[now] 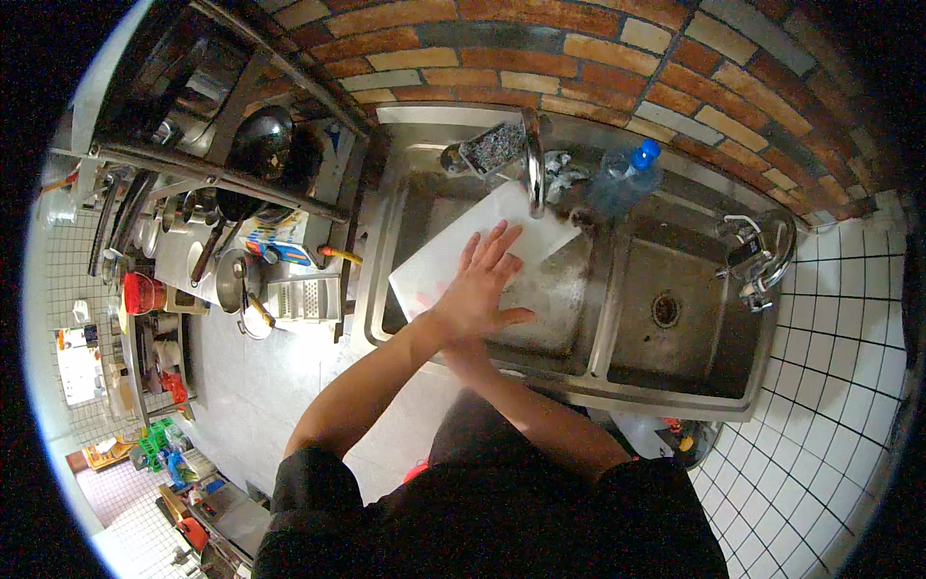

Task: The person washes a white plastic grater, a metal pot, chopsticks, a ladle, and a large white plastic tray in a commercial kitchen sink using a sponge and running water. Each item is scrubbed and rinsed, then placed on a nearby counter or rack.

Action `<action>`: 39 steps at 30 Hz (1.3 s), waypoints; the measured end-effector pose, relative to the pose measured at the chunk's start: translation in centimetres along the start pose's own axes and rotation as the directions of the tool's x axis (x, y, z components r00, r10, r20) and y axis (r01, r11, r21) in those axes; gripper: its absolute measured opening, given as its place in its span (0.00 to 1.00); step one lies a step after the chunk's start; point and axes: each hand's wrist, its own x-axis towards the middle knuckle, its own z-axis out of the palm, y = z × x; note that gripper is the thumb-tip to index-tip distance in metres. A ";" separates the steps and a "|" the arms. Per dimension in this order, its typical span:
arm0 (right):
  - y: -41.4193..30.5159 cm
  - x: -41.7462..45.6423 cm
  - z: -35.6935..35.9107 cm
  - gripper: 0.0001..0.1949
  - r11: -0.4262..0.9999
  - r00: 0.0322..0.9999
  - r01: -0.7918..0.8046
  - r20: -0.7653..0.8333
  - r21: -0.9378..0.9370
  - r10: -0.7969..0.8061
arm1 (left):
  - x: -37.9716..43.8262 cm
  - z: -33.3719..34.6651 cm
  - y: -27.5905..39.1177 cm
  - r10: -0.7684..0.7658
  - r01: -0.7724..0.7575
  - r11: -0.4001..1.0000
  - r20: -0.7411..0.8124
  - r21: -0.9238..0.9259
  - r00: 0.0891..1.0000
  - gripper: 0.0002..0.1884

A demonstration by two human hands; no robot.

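A white rectangular board (pixel 436 262), which looks like a plastic cutting board, lies tilted in the left basin of a steel double sink (pixel 602 318). My left hand (pixel 486 279) is spread over it, palm down, with its fingers apart; it appears to touch the board. My right hand (pixel 464 354) crosses beneath my left wrist near the sink's front edge; its fingers are mostly hidden, and whether they hold anything cannot be told. The spout of a chrome faucet (pixel 534 163) hangs above the board's far part.
Behind the basin stand a wire-mesh-like scrubber container (pixel 495 148), a crumpled plastic piece (pixel 563 174) and a clear bottle with a blue cap (pixel 650 150). A second faucet (pixel 778 253) is at the right basin. Pans (pixel 262 141) and a grater-like rack (pixel 307 299) are at left.
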 end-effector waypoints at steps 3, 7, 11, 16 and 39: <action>1.0 0.6 -0.2 0.33 0.982 0.986 0.102 0.117 0.159 -0.121 | -0.4 -0.5 -1.9 -0.051 0.050 0.996 0.001 0.073 0.999 0.14; -0.1 3.1 -6.5 0.32 0.668 0.995 -0.030 0.085 0.744 -0.050 | -3.4 -0.6 -3.9 -0.060 0.041 0.993 -0.172 -0.108 0.983 0.11; -3.8 6.0 -12.1 0.25 0.228 0.984 0.053 -0.090 0.972 0.157 | -7.5 -0.4 -4.4 -0.038 -0.018 0.978 -0.259 -0.209 0.965 0.11; -4.8 5.9 -8.8 0.16 0.411 0.929 -0.053 -0.106 0.910 0.355 | -8.6 -3.6 -4.8 0.039 -0.063 0.979 -0.129 -0.192 0.991 0.16; -8.4 0.3 -5.9 0.23 0.420 0.938 -0.196 0.045 0.886 0.342 | 8.9 8.9 -7.9 0.347 -0.516 0.758 0.425 0.398 0.836 0.22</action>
